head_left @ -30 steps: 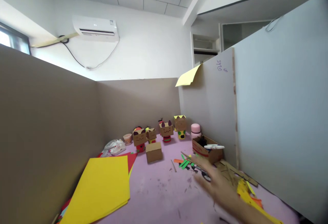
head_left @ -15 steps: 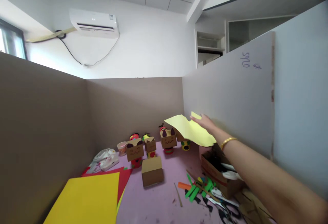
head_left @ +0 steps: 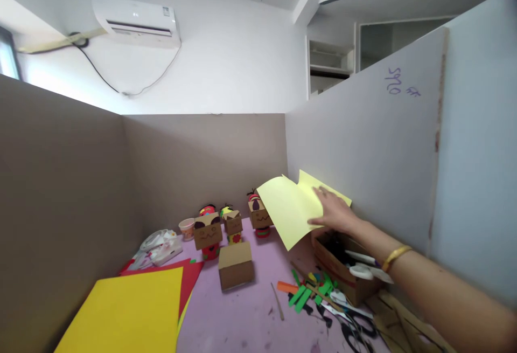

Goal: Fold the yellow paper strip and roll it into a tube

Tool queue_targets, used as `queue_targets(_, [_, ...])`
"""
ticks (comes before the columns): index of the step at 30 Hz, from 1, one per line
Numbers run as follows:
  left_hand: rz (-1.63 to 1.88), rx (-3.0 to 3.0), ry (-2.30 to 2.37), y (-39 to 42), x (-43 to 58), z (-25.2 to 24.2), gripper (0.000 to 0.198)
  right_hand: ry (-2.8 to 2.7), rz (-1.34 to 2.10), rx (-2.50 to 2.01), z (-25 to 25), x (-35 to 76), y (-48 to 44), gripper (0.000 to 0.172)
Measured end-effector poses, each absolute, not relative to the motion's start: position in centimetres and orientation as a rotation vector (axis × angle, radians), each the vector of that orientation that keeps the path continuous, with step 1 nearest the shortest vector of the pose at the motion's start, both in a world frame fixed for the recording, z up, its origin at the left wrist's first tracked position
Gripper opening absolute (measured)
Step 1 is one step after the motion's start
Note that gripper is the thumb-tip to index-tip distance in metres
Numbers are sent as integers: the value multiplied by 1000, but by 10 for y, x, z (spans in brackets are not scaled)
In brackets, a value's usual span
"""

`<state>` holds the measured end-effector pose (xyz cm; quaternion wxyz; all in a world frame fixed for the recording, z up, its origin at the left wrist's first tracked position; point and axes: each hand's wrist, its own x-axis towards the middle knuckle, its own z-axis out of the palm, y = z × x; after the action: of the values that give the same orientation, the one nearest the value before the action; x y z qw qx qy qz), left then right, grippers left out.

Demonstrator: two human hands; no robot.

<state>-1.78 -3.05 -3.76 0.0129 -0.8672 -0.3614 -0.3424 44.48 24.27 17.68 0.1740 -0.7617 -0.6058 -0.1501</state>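
Observation:
My right hand reaches in from the right with a gold bracelet on its wrist. It grips a creased pale yellow sheet of paper above the back right of the table, thumb and fingers at the sheet's right part. Part of that sheet lies behind the hand. Below the hand stands an open cardboard box with scissors and other tools sticking out. Left of the paper sits a cardboard-headed figure with a drawn face, partly covered by the sheet. My left hand is out of view.
Two more such figures stand at the back, behind a plain cardboard box. Yellow sheets and red sheets lie left. Green strips, an orange piece and scissors are scattered right. Partitions enclose the table.
My right hand has moved down and turned on the yellow paper, whose near corner now hangs lower. The view has shifted slightly.

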Motion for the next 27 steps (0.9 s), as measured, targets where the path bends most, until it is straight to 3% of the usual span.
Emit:
queue_targets(2, [-1072,-2702,-1121,-30,-18,-39,40,-1938,-425,-2128,170,433,239,114])
queue_targets(4, [-1077,-2711,-1112,-30,-19,-41,55,-2034,-451,-2156,161,423,238,118])
queue_targets(5, [-1082,-2715,-1108,-30,-19,-42,67,-2032,-483,-2185,157,420,238,110])
queue_targets(6, [-1081,-2721,-1100,-29,-20,-43,58,-2010,-523,-2214,155,417,239,97])
queue_targets(9, [-1089,-2728,-1084,-27,-22,-46,61,-1921,-607,-2291,153,417,243,50])
queue_targets(12, [-1093,-2732,-1073,-26,-23,-49,62,-1895,-584,-2361,155,422,247,33])
queue_targets(17, [-1087,-2755,-1067,-25,-26,-53,51,-1822,-512,-2441,163,430,252,24])
queue_targets(27, [-1108,-2803,-1063,-25,-28,-52,61,-1340,-538,-2310,231,464,239,24])
